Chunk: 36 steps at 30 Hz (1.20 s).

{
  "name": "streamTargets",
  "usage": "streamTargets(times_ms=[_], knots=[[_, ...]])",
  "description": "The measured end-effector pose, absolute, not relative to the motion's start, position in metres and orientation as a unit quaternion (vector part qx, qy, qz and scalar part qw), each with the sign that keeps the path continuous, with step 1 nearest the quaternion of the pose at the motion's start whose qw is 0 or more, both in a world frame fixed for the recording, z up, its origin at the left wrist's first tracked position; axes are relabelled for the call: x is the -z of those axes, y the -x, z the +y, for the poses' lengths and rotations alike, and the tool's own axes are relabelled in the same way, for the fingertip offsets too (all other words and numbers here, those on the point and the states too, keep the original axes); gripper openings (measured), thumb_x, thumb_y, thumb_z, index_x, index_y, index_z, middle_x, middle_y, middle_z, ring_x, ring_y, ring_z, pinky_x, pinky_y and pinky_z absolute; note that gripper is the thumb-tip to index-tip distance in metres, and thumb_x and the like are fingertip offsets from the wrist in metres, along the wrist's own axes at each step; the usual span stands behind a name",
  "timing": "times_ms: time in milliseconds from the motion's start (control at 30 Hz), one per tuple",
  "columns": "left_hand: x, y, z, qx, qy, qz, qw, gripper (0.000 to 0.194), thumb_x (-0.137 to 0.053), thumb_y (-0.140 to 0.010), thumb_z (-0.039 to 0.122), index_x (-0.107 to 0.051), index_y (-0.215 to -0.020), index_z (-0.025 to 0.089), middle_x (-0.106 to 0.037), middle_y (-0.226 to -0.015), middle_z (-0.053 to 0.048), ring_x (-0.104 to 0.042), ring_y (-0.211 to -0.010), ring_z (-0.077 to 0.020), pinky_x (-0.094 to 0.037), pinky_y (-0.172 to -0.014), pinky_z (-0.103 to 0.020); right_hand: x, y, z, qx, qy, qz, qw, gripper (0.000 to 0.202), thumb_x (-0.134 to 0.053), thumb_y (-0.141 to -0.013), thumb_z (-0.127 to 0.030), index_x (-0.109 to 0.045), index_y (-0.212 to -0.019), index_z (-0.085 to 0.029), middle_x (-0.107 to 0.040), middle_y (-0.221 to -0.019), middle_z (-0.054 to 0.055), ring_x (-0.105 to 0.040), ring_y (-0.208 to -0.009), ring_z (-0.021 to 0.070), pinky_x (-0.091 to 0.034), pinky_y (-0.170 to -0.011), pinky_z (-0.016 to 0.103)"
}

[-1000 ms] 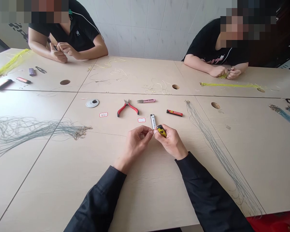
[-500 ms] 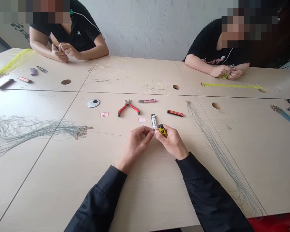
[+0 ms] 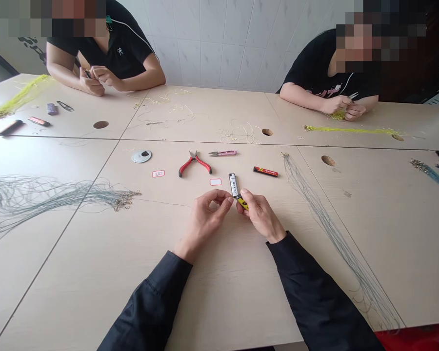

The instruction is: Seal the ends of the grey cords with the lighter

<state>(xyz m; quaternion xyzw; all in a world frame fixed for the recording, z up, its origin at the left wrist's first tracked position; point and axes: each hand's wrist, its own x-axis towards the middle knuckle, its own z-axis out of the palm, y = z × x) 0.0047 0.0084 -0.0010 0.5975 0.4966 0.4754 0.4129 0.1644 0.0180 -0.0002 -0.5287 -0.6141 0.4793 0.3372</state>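
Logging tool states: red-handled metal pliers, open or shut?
Open. The red-handled metal pliers lie on the pale flat table with their handles spread wide apart.

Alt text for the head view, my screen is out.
Right hand holds a yellow lighter beside the left hand, its fingertips pinched, near a white lighter on a table. Pliers, thread snips and a red lighter lie beyond; cord bundles flank the hands; two people sit opposite.

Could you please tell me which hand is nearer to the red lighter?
The right hand is nearer: holding a yellow lighter, it is on the near side of the red lighter. The left hand is farther off to the left.
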Motion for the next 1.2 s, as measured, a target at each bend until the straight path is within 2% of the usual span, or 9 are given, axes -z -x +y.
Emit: streamTargets(times_ms=[300,733,833,933,1000,1067,1133,1200], knots=[[-0.002,-0.004,0.005,-0.469,-0.62,0.479,0.407,0.017,-0.06,-0.089,0.032,-0.068,-0.081,0.018,-0.07,-0.083,-0.001,-0.063,-0.08,-0.015,-0.047,-0.073,-0.026,-0.006,-0.165,0.017,-0.436,0.557,-0.626,0.329,0.055,-0.034,-0.096,-0.056,-0.036,-0.054,-0.02,-0.031,-0.052,-0.004,-0.03,-0.05,0.0105,-0.024,-0.054,0.028],[-0.002,-0.005,0.005,-0.459,-0.615,0.479,0.425,0.019,-0.06,-0.089,0.034,-0.069,-0.083,0.019,-0.071,-0.085,-0.002,-0.064,-0.081,-0.0162,-0.047,-0.076,-0.028,-0.003,-0.164,0.018,-0.444,0.537,-0.643,0.318,0.049,-0.034,-0.097,-0.046,-0.037,-0.055,-0.02,-0.033,-0.051,-0.005,-0.031,-0.05,0.0104,-0.026,-0.054,0.027],[-0.001,-0.004,0.005,-0.462,-0.614,0.48,0.424,0.019,-0.059,-0.089,0.035,-0.069,-0.084,0.019,-0.071,-0.086,-0.002,-0.063,-0.081,-0.0166,-0.048,-0.078,-0.029,-0.002,-0.164,0.018,-0.446,0.539,-0.632,0.335,0.051,-0.034,-0.096,-0.05,-0.038,-0.055,-0.02,-0.036,-0.054,-0.003,-0.033,-0.052,0.0109,-0.027,-0.055,0.027],[0.0,-0.003,0.006,-0.486,-0.611,0.472,0.411,0.017,-0.062,-0.088,0.035,-0.069,-0.084,0.02,-0.069,-0.09,-0.004,-0.062,-0.09,-0.0185,-0.047,-0.087,-0.032,-0.004,-0.163,0.017,-0.471,0.536,-0.599,0.365,0.051,-0.035,-0.095,-0.058,-0.05,-0.065,-0.019,-0.034,-0.057,-0.004,-0.032,-0.053,0.0112,-0.026,-0.052,0.027],[0.0,-0.003,0.008,-0.517,-0.596,0.458,0.41,0.015,-0.065,-0.085,0.035,-0.069,-0.082,0.021,-0.066,-0.101,-0.006,-0.06,-0.104,-0.0204,-0.043,-0.097,-0.035,-0.007,-0.163,0.016,-0.508,0.511,-0.585,0.373,0.045,-0.041,-0.093,-0.059,-0.056,-0.081,-0.019,-0.029,-0.058,-0.006,-0.026,-0.051,0.0104,-0.023,-0.05,0.026],[0.0,-0.002,0.01,-0.539,-0.572,0.439,0.435,0.014,-0.067,-0.083,0.034,-0.069,-0.08,0.021,-0.062,-0.111,-0.007,-0.055,-0.116,-0.0218,-0.04,-0.103,-0.035,-0.011,-0.162,0.014,-0.552,0.471,-0.582,0.368,0.038,-0.052,-0.09,-0.056,-0.057,-0.09,-0.019,-0.027,-0.059,-0.007,-0.022,-0.05,0.0091,-0.02,-0.048,0.026],[0.0,-0.002,0.011,-0.542,-0.545,0.421,0.482,0.015,-0.067,-0.084,0.035,-0.068,-0.08,0.02,-0.061,-0.113,-0.007,-0.056,-0.114,-0.0213,-0.043,-0.098,-0.034,-0.013,-0.162,0.012,-0.59,0.43,-0.586,0.352,0.033,-0.06,-0.087,-0.051,-0.055,-0.083,-0.019,-0.026,-0.06,-0.007,-0.02,-0.051,0.008,-0.019,-0.048,0.025],[-0.001,-0.001,0.012,-0.538,-0.515,0.41,0.527,0.016,-0.065,-0.085,0.036,-0.065,-0.082,0.02,-0.063,-0.106,-0.006,-0.059,-0.102,-0.0189,-0.047,-0.088,-0.031,-0.013,-0.163,0.011,-0.614,0.408,-0.584,0.341,0.033,-0.063,-0.086,-0.047,-0.051,-0.074,-0.018,-0.024,-0.061,-0.007,-0.019,-0.052,0.0076,-0.017,-0.048,0.025]])
